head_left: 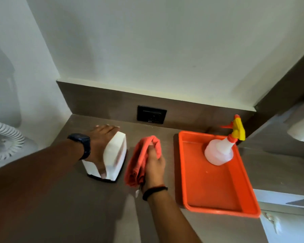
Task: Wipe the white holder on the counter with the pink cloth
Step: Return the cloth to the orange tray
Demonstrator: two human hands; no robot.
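My right hand (154, 165) is closest, fingers curled tight around the bunched pink cloth (142, 160), which sits on the counter (112, 216) just beside the holder (111, 158) and doesn't look like it's touching it. Best bet, I think, is to press the cloth flat on the near side face and drag it along, not dab with the wad. My left hand (102, 144) lies draped over the holder's top, fingers spread past the far edge, thumb down the front, pinning it. Further right, a spray bottle (219, 151) stands in an orange tray (216, 190).
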